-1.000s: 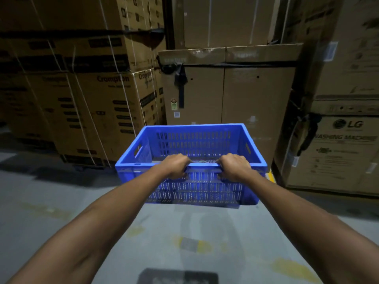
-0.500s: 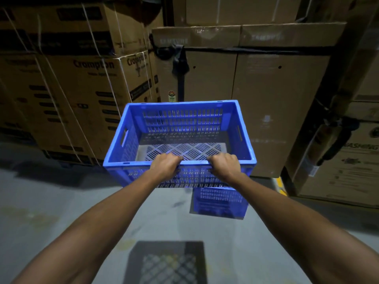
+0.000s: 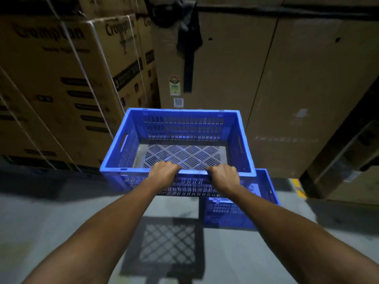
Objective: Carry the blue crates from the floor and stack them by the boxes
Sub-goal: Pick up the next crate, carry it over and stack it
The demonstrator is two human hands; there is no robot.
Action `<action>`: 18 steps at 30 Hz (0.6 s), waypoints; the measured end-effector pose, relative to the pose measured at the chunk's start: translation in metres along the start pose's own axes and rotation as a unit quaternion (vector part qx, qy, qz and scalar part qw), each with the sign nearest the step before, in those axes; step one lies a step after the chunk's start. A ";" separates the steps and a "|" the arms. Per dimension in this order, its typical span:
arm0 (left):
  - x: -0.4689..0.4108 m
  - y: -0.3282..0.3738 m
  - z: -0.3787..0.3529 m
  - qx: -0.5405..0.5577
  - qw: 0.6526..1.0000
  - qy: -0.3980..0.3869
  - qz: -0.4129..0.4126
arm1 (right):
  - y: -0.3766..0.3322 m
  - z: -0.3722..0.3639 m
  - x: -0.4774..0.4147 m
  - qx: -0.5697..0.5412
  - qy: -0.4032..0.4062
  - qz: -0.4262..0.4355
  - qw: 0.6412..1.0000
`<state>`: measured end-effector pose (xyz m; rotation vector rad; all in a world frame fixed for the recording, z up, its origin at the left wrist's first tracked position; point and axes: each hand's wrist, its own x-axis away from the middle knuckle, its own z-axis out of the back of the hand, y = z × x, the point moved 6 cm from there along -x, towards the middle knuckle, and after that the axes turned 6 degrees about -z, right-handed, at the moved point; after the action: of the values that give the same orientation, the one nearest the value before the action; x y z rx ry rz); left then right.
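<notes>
I hold an empty blue slotted crate (image 3: 180,128) in the air by its near rim. My left hand (image 3: 164,171) grips that rim left of centre and my right hand (image 3: 224,174) grips it right of centre. Below and to the right, a second blue crate (image 3: 264,203) stands on the floor in front of the cardboard boxes (image 3: 287,89), partly hidden by the held crate and my right forearm. The held crate's lattice shadow lies on the floor beneath my arms.
Strapped Crompton cartons (image 3: 57,78) form a wall on the left. Tall plain cartons stand straight ahead, with a black strap (image 3: 187,48) hanging down one. More boxes lean in at the right edge. Grey concrete floor (image 3: 51,218) lies left of the crates.
I have walked closer to the boxes with the crate in both hands. The view tilts further down, so the crate on the floor shows more, below and right of the held one.
</notes>
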<state>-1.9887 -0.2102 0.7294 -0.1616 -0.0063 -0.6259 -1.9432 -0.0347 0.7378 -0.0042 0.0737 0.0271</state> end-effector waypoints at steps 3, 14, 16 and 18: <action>-0.037 -0.017 -0.058 0.007 1.000 -0.022 0.004 | 0.001 -0.062 -0.042 -0.007 -0.014 0.004 1.000; -0.148 -0.008 -0.284 -0.004 0.997 -0.074 0.001 | 0.040 -0.303 -0.115 -0.029 -0.052 0.015 0.998; -0.163 -0.003 -0.307 -0.003 0.998 -0.069 0.004 | 0.050 -0.329 -0.124 -0.037 -0.050 0.018 0.998; -0.176 0.000 -0.324 -0.006 0.998 -0.065 0.009 | 0.058 -0.350 -0.132 -0.044 -0.042 0.018 0.998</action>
<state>-2.1453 -0.1570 0.3994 -0.2127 -0.1261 -0.5967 -2.1025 0.0180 0.3981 -0.0889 -0.0116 0.0661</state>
